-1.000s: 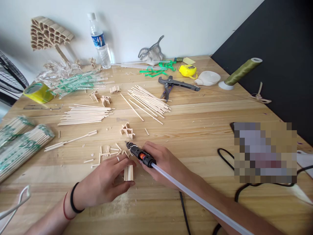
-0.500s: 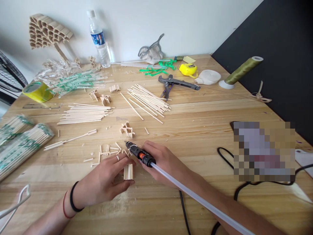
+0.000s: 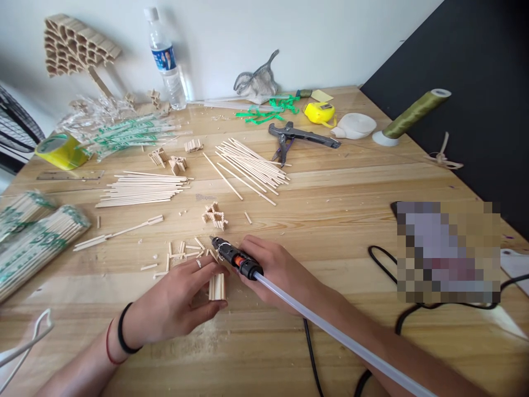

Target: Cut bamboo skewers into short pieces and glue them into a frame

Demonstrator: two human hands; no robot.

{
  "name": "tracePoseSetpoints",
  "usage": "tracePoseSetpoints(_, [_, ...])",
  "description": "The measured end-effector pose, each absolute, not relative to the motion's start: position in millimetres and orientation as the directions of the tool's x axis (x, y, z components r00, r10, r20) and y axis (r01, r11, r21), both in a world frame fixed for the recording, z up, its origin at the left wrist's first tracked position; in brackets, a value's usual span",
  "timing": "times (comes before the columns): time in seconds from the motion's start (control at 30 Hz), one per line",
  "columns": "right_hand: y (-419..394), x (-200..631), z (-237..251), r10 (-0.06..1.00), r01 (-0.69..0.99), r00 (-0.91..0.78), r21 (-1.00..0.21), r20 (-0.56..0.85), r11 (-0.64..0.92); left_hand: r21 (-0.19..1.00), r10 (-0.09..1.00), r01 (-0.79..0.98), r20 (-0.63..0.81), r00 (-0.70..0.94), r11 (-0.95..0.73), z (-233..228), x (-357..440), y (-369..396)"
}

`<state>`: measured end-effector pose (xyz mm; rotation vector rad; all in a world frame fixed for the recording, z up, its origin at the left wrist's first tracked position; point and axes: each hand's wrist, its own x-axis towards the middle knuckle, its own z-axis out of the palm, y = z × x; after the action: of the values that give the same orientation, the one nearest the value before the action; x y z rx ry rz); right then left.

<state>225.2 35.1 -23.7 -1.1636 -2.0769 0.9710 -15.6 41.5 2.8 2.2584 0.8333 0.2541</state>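
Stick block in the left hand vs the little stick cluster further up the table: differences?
The stick block has short sticks packed parallel and upright; the stick cluster is crisscrossed and open. The left hand grips the block; the cluster lies free, untouched. Both are pale wood.

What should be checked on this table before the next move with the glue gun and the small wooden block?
1. Grip on the black and orange glue gun: the right hand is closed around it. Ok.
2. Clear glue stick seated in the gun's rear: ok.
3. Small block of short glued wooden sticks: the left hand holds it on the wooden table. Ok.
4. Nozzle position: it points beyond the block, toward the loose cut wooden pieces. Not ok.
5. Glue at the nozzle tip: cannot tell.
6. Black power cord free of the hands: ok.
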Motion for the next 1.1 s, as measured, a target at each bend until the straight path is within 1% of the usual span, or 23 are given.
tracePoseSetpoints(0.17, [35.6, 225.3, -22.1, 0.869, 0.461, -0.48, -0.809, 0.118, 0.364, 0.675, 0.62, 0.494, -0.069, 0.782, -0.548, 2.2, -16.2, 41.1])
tracePoseSetpoints(0.77, [34.3, 226.0, -22.2, 0.876, 0.489, -0.479, -0.809, 0.063, 0.326, 0.686, 0.602, 0.458, -0.038, 0.798, -0.565, 1.5, -16.6, 41.5])
tracePoseSetpoints(1.1, [35.1, 225.6, -25.5, 0.869, 0.515, -0.493, -0.787, 0.051, 0.339, 0.663, 0.612, 0.474, -0.031, 0.791, -0.579, 1.4, -15.5, 41.7])
